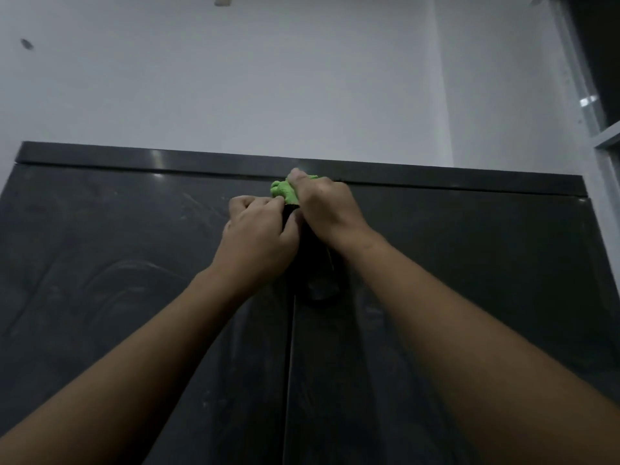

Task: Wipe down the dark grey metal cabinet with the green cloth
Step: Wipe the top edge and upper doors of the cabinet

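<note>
White wall (268,78) filled the upper half of the view, with a window frame (602,142) at the far right. Below it stood the cabinet (134,280), seen from close and from below, its two doors meeting at a seam (290,364) that ran up the middle. A darker band (100,155) capped its top edge. Faint curved smears (127,266) showed on the left door.

Both bare forearms reached up and inward from the lower corners of the view, and the hands met at the seam, just under the top edge. The right hand (325,209) was the higher one, its back to the camera and its wrist bent. Its fingers were curled round the cloth (285,191), bunched into a wad and pressed to the cabinet where the doors met the band. Only a small green lump showed at the left of the knuckles.

The left hand (258,229) sat just beside and slightly below, touching the right. Its fingers were curled in and the thumb pointed toward the cloth's lower edge. Something dark lay between the two hands there. Whether the left hand pinched the cloth, gripped that dark part or held nothing could not be told.
</note>
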